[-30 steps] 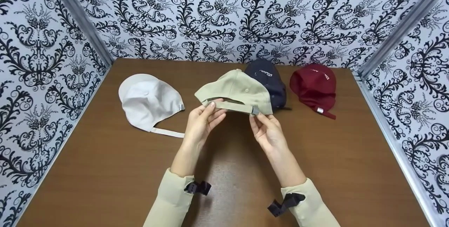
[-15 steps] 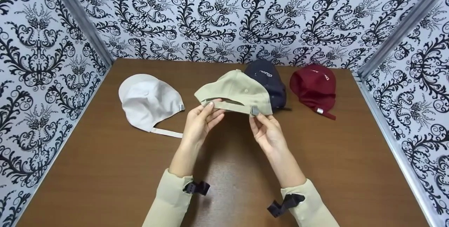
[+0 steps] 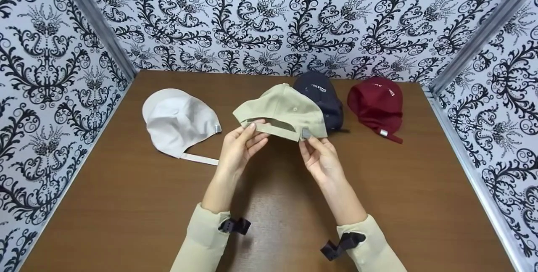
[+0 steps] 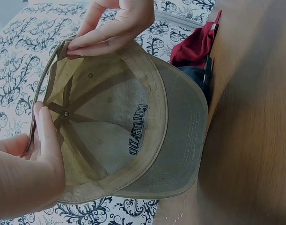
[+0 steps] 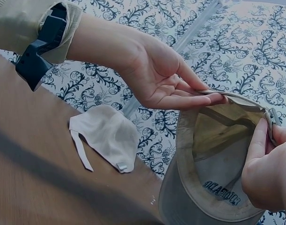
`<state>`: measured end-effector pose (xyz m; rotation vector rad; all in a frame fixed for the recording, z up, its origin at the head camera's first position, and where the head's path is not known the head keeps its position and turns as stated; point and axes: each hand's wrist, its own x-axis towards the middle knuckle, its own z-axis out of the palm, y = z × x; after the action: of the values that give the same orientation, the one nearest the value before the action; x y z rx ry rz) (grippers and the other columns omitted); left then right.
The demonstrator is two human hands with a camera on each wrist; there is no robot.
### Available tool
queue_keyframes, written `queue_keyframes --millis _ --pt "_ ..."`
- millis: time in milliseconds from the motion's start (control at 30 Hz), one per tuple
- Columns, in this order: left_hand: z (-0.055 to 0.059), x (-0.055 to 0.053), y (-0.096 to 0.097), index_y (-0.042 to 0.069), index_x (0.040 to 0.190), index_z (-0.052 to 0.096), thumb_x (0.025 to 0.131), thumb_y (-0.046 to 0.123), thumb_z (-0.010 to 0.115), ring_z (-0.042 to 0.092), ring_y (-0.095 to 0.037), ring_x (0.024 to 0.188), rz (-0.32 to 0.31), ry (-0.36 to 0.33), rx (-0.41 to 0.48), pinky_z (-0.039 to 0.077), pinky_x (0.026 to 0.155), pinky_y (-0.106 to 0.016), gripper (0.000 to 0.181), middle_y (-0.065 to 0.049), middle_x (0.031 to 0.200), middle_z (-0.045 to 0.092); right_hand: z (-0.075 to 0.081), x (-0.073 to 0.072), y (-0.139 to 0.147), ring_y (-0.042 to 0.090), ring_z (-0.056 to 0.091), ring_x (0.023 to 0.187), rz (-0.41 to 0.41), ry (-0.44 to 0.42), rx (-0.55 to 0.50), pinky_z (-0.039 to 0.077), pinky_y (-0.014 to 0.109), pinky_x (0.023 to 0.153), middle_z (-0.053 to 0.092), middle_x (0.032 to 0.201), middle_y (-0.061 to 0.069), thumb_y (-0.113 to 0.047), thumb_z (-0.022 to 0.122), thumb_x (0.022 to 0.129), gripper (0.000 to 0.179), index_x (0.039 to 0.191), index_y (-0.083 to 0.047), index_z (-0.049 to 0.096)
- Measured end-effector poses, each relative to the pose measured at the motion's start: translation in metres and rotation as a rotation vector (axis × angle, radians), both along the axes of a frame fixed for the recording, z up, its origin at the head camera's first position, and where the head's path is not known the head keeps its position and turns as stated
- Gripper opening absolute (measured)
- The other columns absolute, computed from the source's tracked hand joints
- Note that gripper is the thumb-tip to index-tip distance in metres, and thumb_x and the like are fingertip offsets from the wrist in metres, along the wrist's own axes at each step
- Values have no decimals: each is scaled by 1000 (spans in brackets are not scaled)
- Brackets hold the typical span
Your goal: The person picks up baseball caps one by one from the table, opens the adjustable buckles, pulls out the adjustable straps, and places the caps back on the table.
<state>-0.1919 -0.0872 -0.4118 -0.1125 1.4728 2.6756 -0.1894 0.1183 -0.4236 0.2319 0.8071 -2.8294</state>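
Note:
A beige baseball cap [image 3: 286,104] is held up above the table, its back opening toward me. My left hand [image 3: 241,143] pinches the left part of its back strap [image 3: 277,131] between thumb and fingers. At the strap's right end, my right hand [image 3: 321,156] pinches the cap's edge beside the grey metal buckle [image 3: 306,133]. In the left wrist view the cap's inside [image 4: 105,117] shows dark lettering [image 4: 139,129] in mirror form, and the brim [image 4: 185,131] points away from the hands. Whether the strap's tip sits inside the buckle is hidden by the right fingers.
A white cap [image 3: 176,120] lies at the left with its strap [image 3: 201,159] undone. Behind the beige cap is a navy cap [image 3: 320,95]; a dark red cap [image 3: 376,104] lies right of it. Patterned walls [image 3: 269,19] enclose the brown table [image 3: 269,230].
The strap's right end has dropped slightly and the gap above it looks wider. The buckle has tilted under the right fingers. Both hands stay almost in place.

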Motion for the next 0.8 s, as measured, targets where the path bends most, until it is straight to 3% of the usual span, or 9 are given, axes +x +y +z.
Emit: queue_keyframes --millis 200,467,800 --pt "-1 1 -1 -10 123 61 104 9 50 73 -10 78 -10 -3 16 61 74 -23 29 -5 93 77 0 0 0 13 69 76 -3 -8 -8 61 22 72 70 84 6 11 48 98 19 93 -4 60" --pt "-3 2 -3 4 108 70 103 9 51 72 -10 75 -63 -16 28 61 74 -22 20 -5 97 78 -1 0 2 14 70 77 0 -15 -4 62 23 74 70 86 6 10 49 98 18 95 -4 59" --pt "-4 1 -7 0 123 57 102 5 49 73 -14 95 -96 20 47 60 81 -24 23 -4 106 76 -4 -1 3 13 69 78 9 -17 23 61 22 74 70 86 5 10 47 98 20 94 -4 60"
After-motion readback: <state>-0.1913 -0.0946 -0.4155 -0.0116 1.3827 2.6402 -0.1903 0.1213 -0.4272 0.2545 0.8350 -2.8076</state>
